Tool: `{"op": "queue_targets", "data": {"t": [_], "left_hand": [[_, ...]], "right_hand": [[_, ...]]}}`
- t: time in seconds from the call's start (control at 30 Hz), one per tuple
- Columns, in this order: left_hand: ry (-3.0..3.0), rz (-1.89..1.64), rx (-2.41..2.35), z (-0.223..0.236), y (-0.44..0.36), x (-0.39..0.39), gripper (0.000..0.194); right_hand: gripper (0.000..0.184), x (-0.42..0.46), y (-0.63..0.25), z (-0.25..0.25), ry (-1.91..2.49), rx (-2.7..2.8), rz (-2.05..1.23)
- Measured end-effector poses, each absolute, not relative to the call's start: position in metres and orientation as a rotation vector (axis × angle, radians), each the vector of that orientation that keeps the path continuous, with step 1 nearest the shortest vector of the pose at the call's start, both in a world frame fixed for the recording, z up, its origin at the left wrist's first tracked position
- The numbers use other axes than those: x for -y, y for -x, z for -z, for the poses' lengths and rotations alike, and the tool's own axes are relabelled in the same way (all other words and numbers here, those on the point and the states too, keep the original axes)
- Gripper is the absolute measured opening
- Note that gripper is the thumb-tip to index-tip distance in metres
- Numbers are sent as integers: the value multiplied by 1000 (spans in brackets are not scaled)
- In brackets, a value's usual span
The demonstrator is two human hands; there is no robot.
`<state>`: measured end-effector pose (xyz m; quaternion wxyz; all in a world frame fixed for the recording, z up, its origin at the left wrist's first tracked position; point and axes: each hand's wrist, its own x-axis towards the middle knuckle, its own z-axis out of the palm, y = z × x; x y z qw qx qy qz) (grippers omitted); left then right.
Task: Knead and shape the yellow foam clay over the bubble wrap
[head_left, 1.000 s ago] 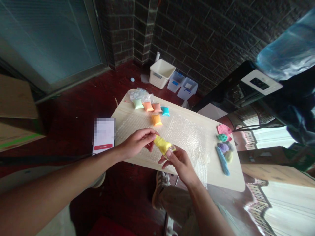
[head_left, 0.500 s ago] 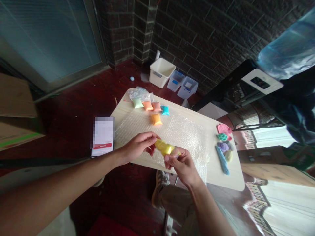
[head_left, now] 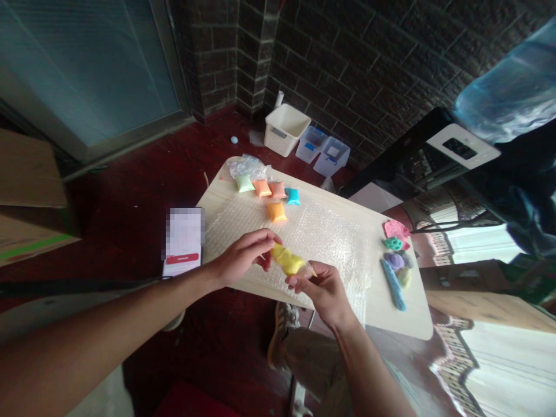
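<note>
A small yellow clay packet (head_left: 287, 260) is held between both my hands above the near edge of a pale wooden table (head_left: 382, 313). My left hand (head_left: 241, 255) pinches its left end with thumb and fingers closed. My right hand (head_left: 320, 288) pinches the clear right end of the packet, fingers closed. Under the hands a sheet of bubble wrap (head_left: 321, 237) covers the middle of the table.
Several small clay packets, green (head_left: 244, 183), orange (head_left: 277, 212) and blue (head_left: 292, 196), lie at the table's far left. Shaped clay pieces (head_left: 396, 262) lie at the right edge. A phone (head_left: 184, 239) stands left of the table. White bins (head_left: 286, 128) sit on the floor by the brick wall.
The yellow packet has tilted and shifted slightly between my hands. My right hand has re-gripped its clear end a little lower and to the right.
</note>
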<state>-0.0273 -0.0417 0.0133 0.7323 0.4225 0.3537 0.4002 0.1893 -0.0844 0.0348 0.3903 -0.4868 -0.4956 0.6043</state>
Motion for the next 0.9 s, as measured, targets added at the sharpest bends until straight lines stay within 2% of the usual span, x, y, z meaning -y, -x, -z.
{"op": "queue_targets", "data": {"t": [0.07, 0.33, 0.5, 0.7, 0.9], "left_hand": [[-991, -856, -763, -17, 29, 42, 25], [-1124, -836, -773, -17, 28, 40, 30], [-1058, -880, -784, -12, 27, 38, 27], [-1141, -898, -815, -6, 25, 38, 32], [-913, -837, -729, -3, 23, 42, 32]], "right_hand": [[40, 84, -189, -33, 1257, 1220, -1491], [37, 87, -194, -38, 1230, 1492, -1628], [42, 87, -194, -30, 1290, 1646, -1561], [36, 82, -199, -17, 1338, 1443, -1529], [34, 87, -193, -22, 1320, 1454, -1431]]}}
